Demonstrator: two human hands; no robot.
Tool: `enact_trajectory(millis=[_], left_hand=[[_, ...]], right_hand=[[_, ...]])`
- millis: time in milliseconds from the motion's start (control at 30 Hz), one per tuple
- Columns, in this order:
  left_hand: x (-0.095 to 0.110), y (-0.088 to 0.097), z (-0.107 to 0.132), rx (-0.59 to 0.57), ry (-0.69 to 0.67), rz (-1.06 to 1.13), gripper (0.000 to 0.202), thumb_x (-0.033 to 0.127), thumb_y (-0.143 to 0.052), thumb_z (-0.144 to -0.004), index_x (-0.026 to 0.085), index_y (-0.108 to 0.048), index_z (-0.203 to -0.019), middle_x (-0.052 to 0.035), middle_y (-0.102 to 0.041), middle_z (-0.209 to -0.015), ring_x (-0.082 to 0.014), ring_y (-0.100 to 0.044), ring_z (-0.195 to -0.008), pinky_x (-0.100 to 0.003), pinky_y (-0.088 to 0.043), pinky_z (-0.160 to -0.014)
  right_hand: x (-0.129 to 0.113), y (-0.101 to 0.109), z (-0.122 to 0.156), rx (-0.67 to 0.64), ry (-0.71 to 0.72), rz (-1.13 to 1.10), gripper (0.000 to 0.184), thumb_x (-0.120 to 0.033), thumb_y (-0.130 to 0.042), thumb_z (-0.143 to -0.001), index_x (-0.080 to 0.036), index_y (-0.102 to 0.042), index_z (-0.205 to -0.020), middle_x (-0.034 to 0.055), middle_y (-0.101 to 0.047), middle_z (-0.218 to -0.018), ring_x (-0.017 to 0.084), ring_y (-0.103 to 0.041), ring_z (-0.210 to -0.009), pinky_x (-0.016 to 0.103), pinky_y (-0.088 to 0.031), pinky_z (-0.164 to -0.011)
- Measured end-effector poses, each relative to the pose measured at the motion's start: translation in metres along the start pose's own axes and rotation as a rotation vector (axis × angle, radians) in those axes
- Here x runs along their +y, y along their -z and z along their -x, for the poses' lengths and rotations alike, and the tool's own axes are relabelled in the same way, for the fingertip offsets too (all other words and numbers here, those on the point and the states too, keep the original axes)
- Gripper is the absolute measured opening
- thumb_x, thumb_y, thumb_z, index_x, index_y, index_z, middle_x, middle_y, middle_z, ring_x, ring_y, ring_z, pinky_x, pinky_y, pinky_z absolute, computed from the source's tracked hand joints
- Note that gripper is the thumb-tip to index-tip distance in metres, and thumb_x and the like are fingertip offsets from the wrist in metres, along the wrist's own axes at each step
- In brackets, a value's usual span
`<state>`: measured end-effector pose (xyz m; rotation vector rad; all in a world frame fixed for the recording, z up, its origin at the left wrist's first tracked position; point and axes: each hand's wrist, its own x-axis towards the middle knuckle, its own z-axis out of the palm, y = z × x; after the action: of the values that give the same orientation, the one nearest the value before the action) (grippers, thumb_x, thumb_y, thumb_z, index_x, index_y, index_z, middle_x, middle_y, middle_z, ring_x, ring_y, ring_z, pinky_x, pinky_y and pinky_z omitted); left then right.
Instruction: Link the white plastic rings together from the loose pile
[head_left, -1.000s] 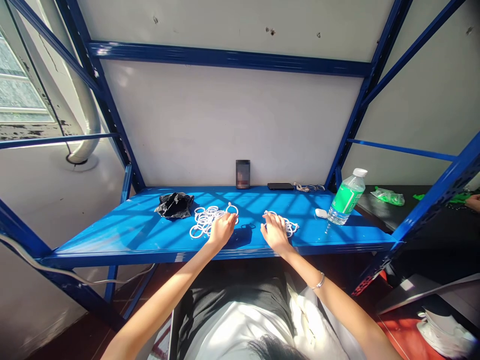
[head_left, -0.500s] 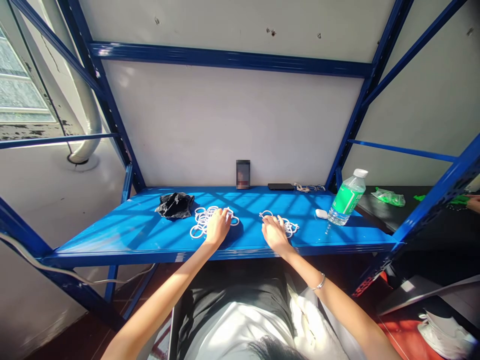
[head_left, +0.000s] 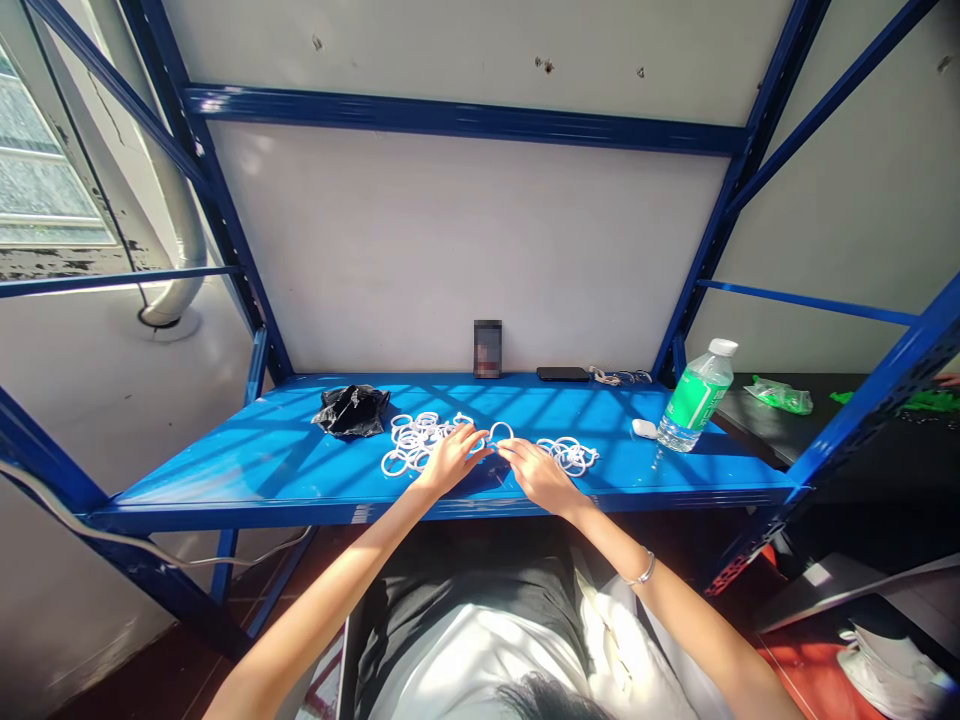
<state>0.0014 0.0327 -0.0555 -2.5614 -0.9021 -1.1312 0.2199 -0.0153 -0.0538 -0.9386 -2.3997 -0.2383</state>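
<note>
A single white ring [head_left: 502, 424], thin and round, stands up between my two hands above the blue table [head_left: 285, 450]. My left hand [head_left: 452, 460] pinches its left side with the fingertips. On its other side my right hand [head_left: 541, 476] has its fingers closed at the lower edge. A heap of white rings [head_left: 405, 440] lies beside and partly behind my left hand. To the right, a smaller group of linked-looking white rings [head_left: 576, 458] is partly covered by my right hand.
A crumpled black plastic bag [head_left: 352, 411] lies left of the heap. Along the back are a small dark upright object [head_left: 487, 350], a black phone [head_left: 562, 374] and a coiled cable [head_left: 619, 377]. A bottle [head_left: 696, 400] and a white case [head_left: 643, 428] stand at right.
Both hands have come together over the middle of the table, the left moving right and the right moving left. A white ring is now held between them.
</note>
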Motion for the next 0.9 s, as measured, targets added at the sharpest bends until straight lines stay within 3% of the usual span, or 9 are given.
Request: enact_trajectory(millis=[200, 367, 567, 700, 900], left_hand=[[0.004, 0.003, -0.002, -0.068, 0.014, 0.004, 0.028, 0.034, -0.040, -0.099, 0.016, -0.061, -0.101, -0.0080, -0.062, -0.089, -0.0180, -0.061, -0.082, -0.028, -0.051, -0.070], [0.007, 0.003, -0.003, -0.088, -0.006, -0.017, 0.031, 0.031, -0.034, -0.100, 0.016, -0.060, -0.097, -0.0080, -0.060, -0.085, -0.0182, -0.059, -0.081, -0.027, -0.048, -0.066], [0.011, 0.002, -0.002, -0.134, -0.050, -0.059, 0.032, 0.029, -0.030, -0.101, 0.016, -0.059, -0.096, -0.0067, -0.057, -0.081, -0.0174, -0.055, -0.076, -0.024, -0.041, -0.058], [0.014, 0.000, -0.001, -0.172, -0.081, -0.076, 0.033, 0.025, -0.029, -0.101, 0.016, -0.061, -0.095, -0.0063, -0.057, -0.080, -0.0165, -0.054, -0.072, -0.023, -0.038, -0.056], [0.023, -0.001, -0.001, -0.243, -0.012, 0.124, 0.029, 0.027, -0.037, -0.099, 0.017, -0.064, -0.094, -0.0061, -0.060, -0.080, -0.0158, -0.056, -0.072, -0.023, -0.039, -0.058]], right_hand=[[-0.004, 0.004, -0.001, -0.011, 0.032, 0.013, 0.037, -0.013, -0.036, -0.095, -0.020, -0.055, -0.126, 0.0104, -0.058, -0.130, 0.024, -0.052, -0.124, 0.043, -0.051, -0.096], [-0.009, 0.011, -0.002, 0.052, -0.047, -0.035, 0.026, -0.017, -0.042, -0.094, -0.019, -0.059, -0.114, 0.0107, -0.056, -0.131, 0.023, -0.051, -0.124, 0.040, -0.051, -0.096], [-0.007, 0.010, -0.002, 0.068, -0.131, -0.052, 0.036, -0.026, -0.042, -0.097, -0.021, -0.048, -0.132, 0.0106, -0.052, -0.136, 0.024, -0.049, -0.125, 0.042, -0.048, -0.100], [-0.005, 0.008, -0.002, 0.028, -0.103, -0.038, 0.033, -0.028, -0.041, -0.099, -0.020, -0.053, -0.128, 0.0103, -0.062, -0.120, 0.025, -0.056, -0.113, 0.042, -0.051, -0.094], [0.002, 0.003, 0.000, 0.044, -0.113, -0.148, 0.032, -0.027, -0.035, -0.101, -0.020, -0.065, -0.110, 0.0074, -0.067, -0.100, 0.021, -0.060, -0.095, 0.037, -0.052, -0.085]])
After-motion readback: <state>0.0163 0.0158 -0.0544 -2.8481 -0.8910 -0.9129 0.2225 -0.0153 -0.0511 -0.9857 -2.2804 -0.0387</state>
